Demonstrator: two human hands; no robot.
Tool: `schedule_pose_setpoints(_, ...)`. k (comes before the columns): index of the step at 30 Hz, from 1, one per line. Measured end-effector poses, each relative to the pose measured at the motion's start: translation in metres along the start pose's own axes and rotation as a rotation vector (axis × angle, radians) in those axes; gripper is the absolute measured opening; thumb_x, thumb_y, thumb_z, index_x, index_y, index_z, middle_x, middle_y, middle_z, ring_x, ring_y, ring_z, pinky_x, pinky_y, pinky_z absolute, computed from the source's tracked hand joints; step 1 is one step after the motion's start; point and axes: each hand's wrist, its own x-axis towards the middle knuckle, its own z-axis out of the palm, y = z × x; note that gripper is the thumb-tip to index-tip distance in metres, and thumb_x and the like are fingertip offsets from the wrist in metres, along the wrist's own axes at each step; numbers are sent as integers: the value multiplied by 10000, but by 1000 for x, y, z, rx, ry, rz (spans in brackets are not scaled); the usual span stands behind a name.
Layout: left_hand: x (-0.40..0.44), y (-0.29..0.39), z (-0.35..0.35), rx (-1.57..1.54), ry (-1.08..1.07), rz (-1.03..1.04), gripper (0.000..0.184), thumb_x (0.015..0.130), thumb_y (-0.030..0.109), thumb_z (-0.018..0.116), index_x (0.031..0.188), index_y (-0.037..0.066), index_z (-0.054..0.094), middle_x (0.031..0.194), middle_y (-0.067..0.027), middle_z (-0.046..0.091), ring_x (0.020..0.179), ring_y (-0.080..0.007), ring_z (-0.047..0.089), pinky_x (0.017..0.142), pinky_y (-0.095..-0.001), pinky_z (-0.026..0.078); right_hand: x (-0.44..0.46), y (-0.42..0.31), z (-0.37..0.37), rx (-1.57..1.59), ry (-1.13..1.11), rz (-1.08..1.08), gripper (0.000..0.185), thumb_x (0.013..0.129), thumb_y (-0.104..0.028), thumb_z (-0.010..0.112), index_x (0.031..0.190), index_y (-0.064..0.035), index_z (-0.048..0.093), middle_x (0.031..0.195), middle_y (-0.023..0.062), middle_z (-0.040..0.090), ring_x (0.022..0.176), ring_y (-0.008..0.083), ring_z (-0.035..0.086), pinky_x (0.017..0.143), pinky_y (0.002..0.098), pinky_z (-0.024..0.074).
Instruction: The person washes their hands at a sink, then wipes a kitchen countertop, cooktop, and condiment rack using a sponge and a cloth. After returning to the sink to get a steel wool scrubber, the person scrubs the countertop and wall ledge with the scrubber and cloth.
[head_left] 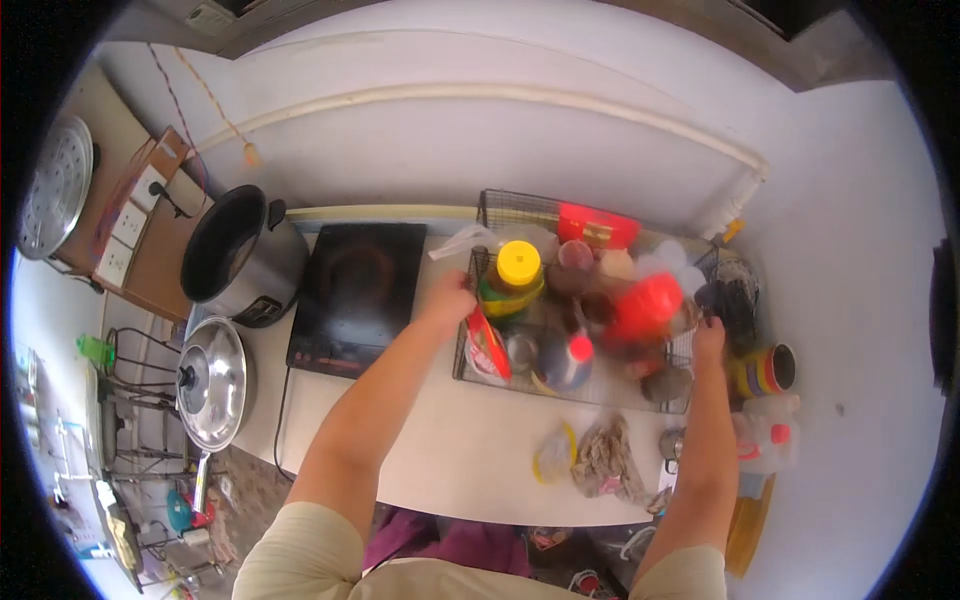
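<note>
A dark wire basket [510,207] full of bottles and jars stands on the pale counter. At its left side, my left hand [452,298] is closed on the basket's edge. My right hand [710,335] grips the opposite side, its fingers partly hidden. Inside the basket are a jar with a yellow lid [518,263], a red packet [598,228], and a blurred red-topped container [648,305]. A dark bottle with a red cap [565,362] and a red-and-white packet [487,345] are near the front.
Left of the basket lie a black induction cooktop [358,300], a cooker pot [250,255] and a lidded pan [215,385]. Crumpled brown paper [608,462] rests in front. A yellow-labelled can [765,371] and a plastic jug [770,445] stand at the right.
</note>
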Motion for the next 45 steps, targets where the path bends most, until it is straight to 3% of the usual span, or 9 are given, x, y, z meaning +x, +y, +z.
schedule_pose_setpoints(4, -30, 25, -15, -22, -58, -108, 537, 556, -151, 479, 1077, -24, 495, 951, -110, 542, 877, -228, 519, 721, -310, 429, -27, -5, -5, -221, 23, -24, 153, 836, -88, 549, 923, 37, 557, 897, 219, 608, 825, 362, 576, 730, 413, 435)
schedule_pose_setpoints(14, -90, -7, -83, 24, -113, -43, 543, 559, -116, 591, 1091, -25, 536, 1007, -124, 591, 901, -225, 564, 762, -294, 452, -113, -35, -22, 2, -76, -16, 169, 846, -127, 578, 932, 15, 548, 821, 180, 621, 736, 302, 596, 670, 382, 449)
schedule_pose_setpoints(20, -95, 2, -107, 103, -329, -115, 479, 661, -75, 564, 1134, -13, 513, 1036, -72, 579, 888, -199, 570, 749, -337, 463, -89, 7, -12, -86, -62, -223, 151, 824, -127, 595, 884, -6, 527, 765, 172, 604, 702, 330, 588, 636, 401, 444)
schedule_pose_setpoints(23, -101, 18, -101, -243, -158, -298, 383, 703, -32, 555, 1084, -3, 529, 964, -66, 606, 851, -194, 580, 705, -341, 472, -109, -38, -14, -326, 37, -237, 124, 818, -104, 574, 848, -9, 498, 771, 191, 582, 739, 372, 572, 647, 439, 436)
schedule_pose_setpoints(26, -93, -7, -82, 439, 83, 132, 264, 732, 9, 552, 994, 6, 524, 897, -134, 625, 832, -272, 611, 705, -372, 475, -104, -23, -2, -403, 175, -442, 106, 816, -85, 550, 843, -10, 480, 799, 208, 567, 777, 411, 546, 659, 473, 419)
schedule_pose_setpoints(30, -93, -1, -71, 585, 183, 174, 192, 748, 53, 573, 909, 16, 475, 895, -251, 587, 903, -439, 551, 750, -504, 438, -98, -14, 2, -363, 105, -356, 89, 813, -66, 533, 857, -12, 478, 816, 211, 563, 785, 423, 534, 664, 488, 404)
schedule_pose_setpoints(38, -97, 2, -69, 721, 121, 219, 325, 699, -16, 580, 989, -28, 434, 977, -274, 562, 923, -434, 565, 788, -487, 464, -105, -25, -12, -156, 54, -360, 214, 688, -48, 622, 862, 0, 508, 865, 210, 589, 840, 422, 557, 697, 428, 439)
schedule_pose_setpoints(42, -125, 21, -79, 700, 112, 219, 344, 686, -21, 589, 988, -41, 427, 974, -291, 556, 920, -442, 566, 786, -487, 467, -99, -13, -19, -78, 123, -359, 445, 605, -7, 723, 1008, 31, 540, 865, 138, 608, 804, 295, 591, 747, 344, 456)
schedule_pose_setpoints(45, -145, 36, -92, 705, 107, 226, 344, 682, -12, 593, 981, -46, 426, 967, -300, 554, 912, -447, 567, 786, -491, 467, -109, -51, -38, -70, -13, -215, 487, 636, -2, 728, 1078, 44, 528, 916, 143, 609, 821, 263, 584, 789, 307, 453)
